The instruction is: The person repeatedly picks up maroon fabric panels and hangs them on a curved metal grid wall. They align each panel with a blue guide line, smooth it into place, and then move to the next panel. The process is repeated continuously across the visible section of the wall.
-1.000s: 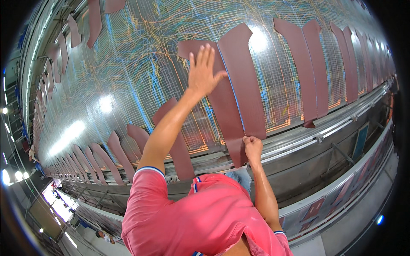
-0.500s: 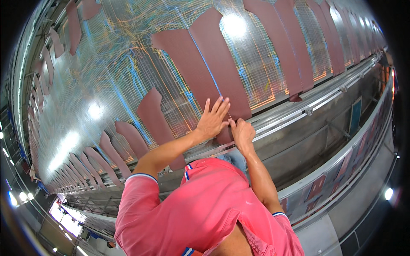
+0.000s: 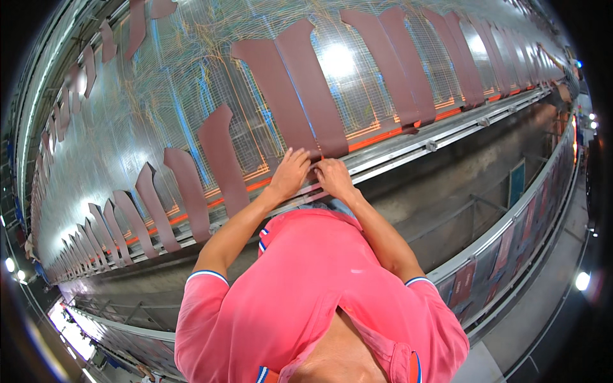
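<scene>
Both hands are working close together at the near edge of a long metal tabletop (image 3: 185, 76), where two maroon panels (image 3: 311, 86) are lying side by side with a thin blue line (image 3: 297, 89) showing between them. The panels' shaped upper ends are pointing away from the person, and their lower ends are reaching the table edge under the fingers. The left hand (image 3: 290, 171) is resting its fingers, slightly bent and loosely apart, at the left panel's lower end, while the right hand (image 3: 334, 176) is curling its fingers in just beside it, near the seam; the view is too small to tell whether either is pinching the material. An orange-red strip (image 3: 378, 138) is running along the table edge, and a metal rail (image 3: 460, 128) is lying on its near side. Left of the pair, a single maroon piece (image 3: 223, 153) is hanging slightly over the edge, with a row of smaller pieces (image 3: 184, 185) curving away farther left. To the right, another maroon pair (image 3: 405, 70) is lying on the lined surface. The person is wearing a pink shirt (image 3: 306, 281).
</scene>
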The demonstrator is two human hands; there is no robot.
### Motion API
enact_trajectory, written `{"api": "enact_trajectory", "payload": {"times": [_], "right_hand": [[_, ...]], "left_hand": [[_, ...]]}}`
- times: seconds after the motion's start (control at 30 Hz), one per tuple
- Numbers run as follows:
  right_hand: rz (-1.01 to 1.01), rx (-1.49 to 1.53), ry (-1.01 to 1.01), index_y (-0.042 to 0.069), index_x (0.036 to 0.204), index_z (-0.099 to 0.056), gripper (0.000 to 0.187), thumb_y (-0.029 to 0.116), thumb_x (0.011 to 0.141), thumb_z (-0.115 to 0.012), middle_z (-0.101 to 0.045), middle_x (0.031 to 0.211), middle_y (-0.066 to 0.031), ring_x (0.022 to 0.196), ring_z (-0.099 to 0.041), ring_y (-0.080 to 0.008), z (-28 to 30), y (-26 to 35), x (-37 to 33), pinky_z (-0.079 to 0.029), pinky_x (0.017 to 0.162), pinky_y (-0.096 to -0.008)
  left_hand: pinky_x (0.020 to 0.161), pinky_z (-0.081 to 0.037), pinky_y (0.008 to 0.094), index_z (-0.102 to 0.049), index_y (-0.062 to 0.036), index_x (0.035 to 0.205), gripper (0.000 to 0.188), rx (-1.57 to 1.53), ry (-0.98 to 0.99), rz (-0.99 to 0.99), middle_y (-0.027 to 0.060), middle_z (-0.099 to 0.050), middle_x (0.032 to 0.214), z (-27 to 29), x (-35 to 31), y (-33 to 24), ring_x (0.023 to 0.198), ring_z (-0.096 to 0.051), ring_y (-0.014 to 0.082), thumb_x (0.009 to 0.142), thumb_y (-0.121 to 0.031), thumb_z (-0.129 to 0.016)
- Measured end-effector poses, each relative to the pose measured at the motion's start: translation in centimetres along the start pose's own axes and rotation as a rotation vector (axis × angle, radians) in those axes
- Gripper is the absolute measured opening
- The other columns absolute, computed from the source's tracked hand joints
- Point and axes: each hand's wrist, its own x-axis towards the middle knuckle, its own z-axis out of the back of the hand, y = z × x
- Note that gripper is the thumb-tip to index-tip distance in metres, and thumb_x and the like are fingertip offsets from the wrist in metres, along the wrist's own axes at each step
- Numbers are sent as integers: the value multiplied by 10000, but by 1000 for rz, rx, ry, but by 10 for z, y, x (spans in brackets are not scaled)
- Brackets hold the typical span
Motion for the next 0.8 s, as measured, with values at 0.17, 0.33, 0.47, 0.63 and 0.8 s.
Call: {"api": "enact_trajectory", "payload": {"times": [0.17,0.33,0.47,0.63,0.8], "right_hand": [[224,-121,-30,80,1110,-681,327,330,943,-550,-696,1087,-118,1091,-630,-287,9,-14,-9,-395,966,-601],[226,-51,-134,46,1053,-668,255,234,890,-614,-649,1161,-133,1063,-607,-315,33,-23,1,-492,859,-429],[291,-268,-294,37,1213,-596,452,300,855,-676,-493,1384,-150,1299,-440,-346,39,-36,8,-427,974,-499],[377,-377,-250,49,1337,-521,586,366,864,-664,-440,1448,-131,1382,-360,-339,34,-45,10,-339,1048,-567],[264,-245,-303,93,1089,-679,293,282,868,-656,-576,1290,-73,1256,-496,-309,33,-40,27,-393,999,-507]], "left_hand": [[1106,-319,531,-572,22,1243,454,-47,-42,184,157,-543,1337,-28,-32,-38,1341,-419,322,936,-312,-589],[1035,-340,546,-545,2,1301,570,97,16,369,140,-556,1315,-20,-17,-71,1345,-411,277,926,-427,-576],[1025,-302,578,-473,-37,1392,644,-69,121,557,125,-546,1340,-28,-14,-79,1332,-416,274,940,-491,-540],[1046,-316,552,-494,-29,1381,655,-275,31,664,148,-523,1408,-28,-19,-65,1312,-466,295,950,-521,-510],[873,-487,407,-649,-27,1183,433,-382,-319,698,151,-679,1119,-11,-39,-54,1005,-624,338,873,-329,-663]]}}
